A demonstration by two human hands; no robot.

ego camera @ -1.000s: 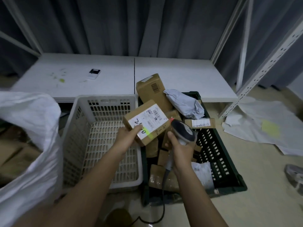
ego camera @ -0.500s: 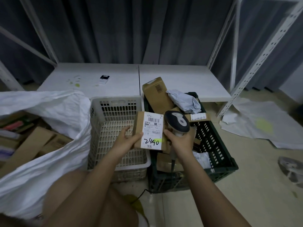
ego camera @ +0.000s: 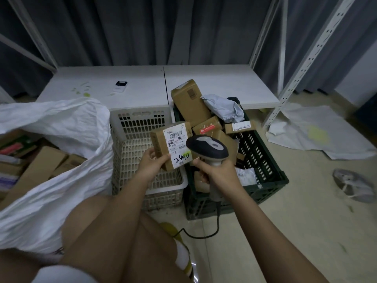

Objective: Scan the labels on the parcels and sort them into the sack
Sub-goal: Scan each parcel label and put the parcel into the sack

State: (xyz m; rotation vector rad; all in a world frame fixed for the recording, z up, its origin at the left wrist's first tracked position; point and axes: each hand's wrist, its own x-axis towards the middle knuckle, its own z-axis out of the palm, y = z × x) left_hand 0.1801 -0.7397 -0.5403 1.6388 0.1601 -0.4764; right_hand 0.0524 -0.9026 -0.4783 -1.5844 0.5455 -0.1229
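- Since half a second ago, the small parcel (ego camera: 171,146) sits turned a little, so one brown side now shows beside its white label (ego camera: 179,145), and the sack (ego camera: 57,127) reaches nearer to the white basket (ego camera: 140,127).
- Left hand (ego camera: 152,165) grips the parcel from below over the white basket; its fingers behind the box are hidden.
- Right hand (ego camera: 216,172) has its fingers curled round the handle of the scanner (ego camera: 207,149), just right of the parcel.
- Small print on the label is too small to read; only the handwritten "2440" is clear.
- Sack, left of the basket, is open, with boxes inside; its left part is cut off.
- Green crate (ego camera: 263,160), right of the basket and touching it, holds more parcels.
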